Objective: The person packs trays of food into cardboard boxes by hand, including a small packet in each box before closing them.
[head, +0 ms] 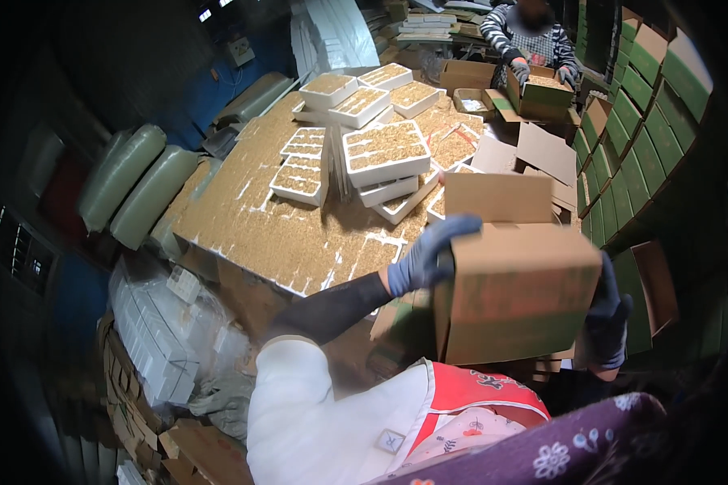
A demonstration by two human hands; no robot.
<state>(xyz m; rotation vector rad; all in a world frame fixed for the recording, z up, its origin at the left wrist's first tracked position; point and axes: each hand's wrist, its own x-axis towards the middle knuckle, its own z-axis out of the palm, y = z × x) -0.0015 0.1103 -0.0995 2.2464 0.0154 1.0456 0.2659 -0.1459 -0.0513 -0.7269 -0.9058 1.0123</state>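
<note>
Between my two gloved hands is a brown cardboard box [522, 291] with a green printed band, one flap [498, 199] standing up at its far side. My left hand [434, 251], in a blue-grey glove, grips the box at its upper left edge. On the opposite side my right hand [606, 321] presses against the box wall, partly hidden behind it. Just beyond the box, white foam trays [388, 154] filled with tan, sawdust-like grains are stacked on a wide grain-covered table [249, 224]. The inside of the box cannot be seen.
Green and brown cartons [640, 139] are stacked high on the right. At the back, a co-worker [531, 42] handles another carton [546, 100]. Stuffed sacks [151, 194] lie left, with plastic-wrapped white foam pieces [158, 339] and flattened cardboard [124, 394] lower down.
</note>
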